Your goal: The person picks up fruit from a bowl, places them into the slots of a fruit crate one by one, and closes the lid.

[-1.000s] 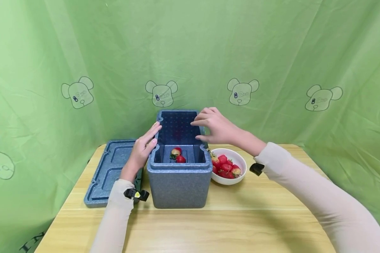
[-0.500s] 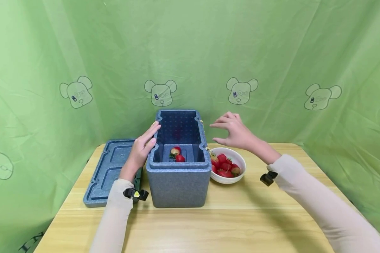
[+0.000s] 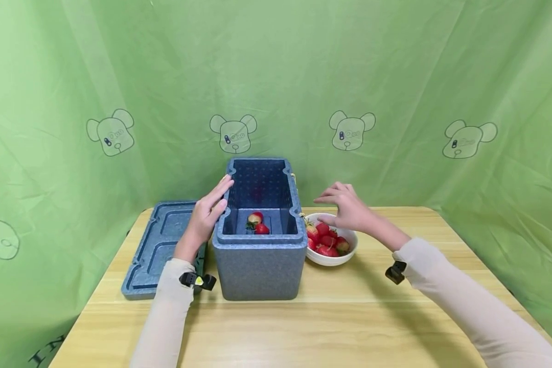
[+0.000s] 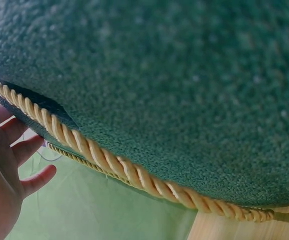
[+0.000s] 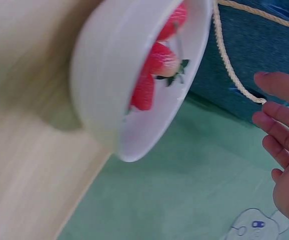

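A blue-grey foam box (image 3: 259,271) stands uncovered on the table, with two strawberries (image 3: 261,229) on its floor. Along the box's left rim rests my left hand (image 3: 205,217), its fingers extended. Just right of the box is a white bowl (image 3: 332,261) holding several strawberries (image 3: 327,240). Over the bowl's far side hovers my right hand (image 3: 348,208), thumb and fingers apart with nothing between them. The right wrist view shows the same hand (image 5: 287,135) beyond the bowl's rim, near the box's side.
The box's lid (image 3: 165,240) lies flat on the table at the left, partly behind the left forearm. Twisted rope (image 4: 129,172) hangs along the box's side. A green curtain (image 3: 285,66) with bear-head drawings surrounds the wooden table (image 3: 349,327).
My right hand has moved from the box's right rim rightward, then down to the bowl. The left hand stays on the left rim; both strawberries in the box lie as before.
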Action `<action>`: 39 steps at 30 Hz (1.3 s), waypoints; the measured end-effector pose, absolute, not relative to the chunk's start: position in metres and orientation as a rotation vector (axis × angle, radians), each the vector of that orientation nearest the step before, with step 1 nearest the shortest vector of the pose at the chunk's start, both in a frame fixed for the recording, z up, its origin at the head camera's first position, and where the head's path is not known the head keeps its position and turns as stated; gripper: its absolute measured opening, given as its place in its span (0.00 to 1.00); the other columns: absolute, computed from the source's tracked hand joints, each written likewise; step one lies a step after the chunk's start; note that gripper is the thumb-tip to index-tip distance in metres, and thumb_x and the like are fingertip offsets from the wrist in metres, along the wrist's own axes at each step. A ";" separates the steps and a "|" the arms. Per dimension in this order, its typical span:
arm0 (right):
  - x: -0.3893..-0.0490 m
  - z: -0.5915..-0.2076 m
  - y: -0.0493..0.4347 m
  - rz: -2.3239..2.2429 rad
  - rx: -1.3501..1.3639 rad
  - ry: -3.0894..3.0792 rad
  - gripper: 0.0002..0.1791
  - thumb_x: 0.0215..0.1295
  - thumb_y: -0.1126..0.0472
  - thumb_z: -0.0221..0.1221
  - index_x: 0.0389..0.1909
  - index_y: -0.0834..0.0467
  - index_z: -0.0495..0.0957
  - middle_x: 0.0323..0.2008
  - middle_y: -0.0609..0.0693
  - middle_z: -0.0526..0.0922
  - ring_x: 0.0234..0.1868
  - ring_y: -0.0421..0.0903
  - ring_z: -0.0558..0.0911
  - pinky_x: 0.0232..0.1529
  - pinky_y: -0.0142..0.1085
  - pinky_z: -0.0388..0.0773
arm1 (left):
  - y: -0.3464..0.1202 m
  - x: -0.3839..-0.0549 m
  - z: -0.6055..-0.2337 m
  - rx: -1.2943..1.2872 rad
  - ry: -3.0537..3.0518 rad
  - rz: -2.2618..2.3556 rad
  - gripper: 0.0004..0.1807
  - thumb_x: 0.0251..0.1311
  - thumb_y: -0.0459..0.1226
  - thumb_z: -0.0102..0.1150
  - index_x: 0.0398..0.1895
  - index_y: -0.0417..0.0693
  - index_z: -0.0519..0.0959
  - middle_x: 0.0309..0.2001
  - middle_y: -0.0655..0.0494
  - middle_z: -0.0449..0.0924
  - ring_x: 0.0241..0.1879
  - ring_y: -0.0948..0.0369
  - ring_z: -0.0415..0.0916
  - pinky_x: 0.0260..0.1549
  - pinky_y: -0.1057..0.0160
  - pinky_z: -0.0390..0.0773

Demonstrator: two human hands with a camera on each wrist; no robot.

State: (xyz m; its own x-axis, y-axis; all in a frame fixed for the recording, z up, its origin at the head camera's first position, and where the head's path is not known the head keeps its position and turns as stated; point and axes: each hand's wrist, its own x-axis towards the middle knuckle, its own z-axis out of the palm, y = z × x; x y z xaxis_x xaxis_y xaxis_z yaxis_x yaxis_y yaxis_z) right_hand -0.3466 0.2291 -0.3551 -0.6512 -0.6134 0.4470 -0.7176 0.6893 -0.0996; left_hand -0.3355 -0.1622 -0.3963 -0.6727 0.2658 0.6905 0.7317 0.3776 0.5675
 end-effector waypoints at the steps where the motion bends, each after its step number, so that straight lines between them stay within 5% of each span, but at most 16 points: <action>1: -0.346 -0.358 0.230 0.381 1.036 -2.534 0.21 0.52 0.60 0.75 0.48 0.63 0.88 0.46 0.57 0.88 0.48 0.53 0.74 0.51 0.50 0.63 | -0.162 -0.336 -0.396 -0.857 -2.150 -1.250 0.28 0.74 0.40 0.44 0.75 0.46 0.68 0.78 0.48 0.62 0.78 0.52 0.58 0.78 0.58 0.58; 32: -0.334 -0.394 0.238 0.283 1.203 -2.748 0.21 0.48 0.56 0.77 0.44 0.59 0.89 0.45 0.52 0.89 0.50 0.53 0.78 0.53 0.53 0.66 | -0.163 -0.337 -0.395 -0.851 -2.151 -1.257 0.28 0.74 0.42 0.43 0.75 0.47 0.68 0.78 0.52 0.63 0.78 0.54 0.59 0.78 0.57 0.58; 39: -0.334 -0.392 0.239 0.255 1.269 -2.791 0.18 0.46 0.58 0.77 0.41 0.59 0.90 0.40 0.49 0.91 0.46 0.49 0.77 0.46 0.43 0.62 | -0.163 -0.337 -0.395 -0.852 -2.151 -1.247 0.28 0.75 0.44 0.42 0.75 0.46 0.68 0.78 0.49 0.63 0.78 0.53 0.59 0.78 0.58 0.57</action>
State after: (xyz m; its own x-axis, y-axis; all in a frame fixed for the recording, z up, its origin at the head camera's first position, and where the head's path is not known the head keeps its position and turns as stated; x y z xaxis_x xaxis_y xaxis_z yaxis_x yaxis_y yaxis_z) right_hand -0.3336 0.2393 -0.3923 -0.6578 -0.7423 0.1276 -0.7531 0.6463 -0.1230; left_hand -0.3369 -0.1627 -0.3951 -0.6747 0.2633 0.6895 0.7292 0.3823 0.5676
